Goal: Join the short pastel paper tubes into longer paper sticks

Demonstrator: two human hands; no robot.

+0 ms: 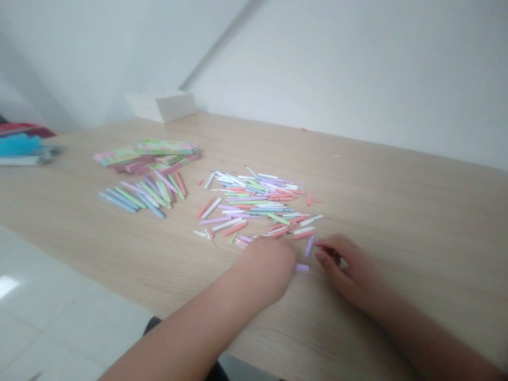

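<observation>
My left hand [266,267] rests on the wooden table [397,201] at the near edge of a loose pile of pastel pen parts [257,203]; its fingers are hidden behind the back of the hand. A short purple piece [302,268] shows at its right side, touching or just beside it. My right hand [349,267] lies a little to the right with fingers curled, its fingertips next to a purple tube [309,246] on the table. Whether either hand grips a piece is unclear.
A row of assembled pastel pens [143,196] lies left of the pile, with flat printed packets [148,153] behind them. A white box [161,105] stands at the wall. Blue and red items [21,145] sit at the far left. The table edge runs diagonally at lower left.
</observation>
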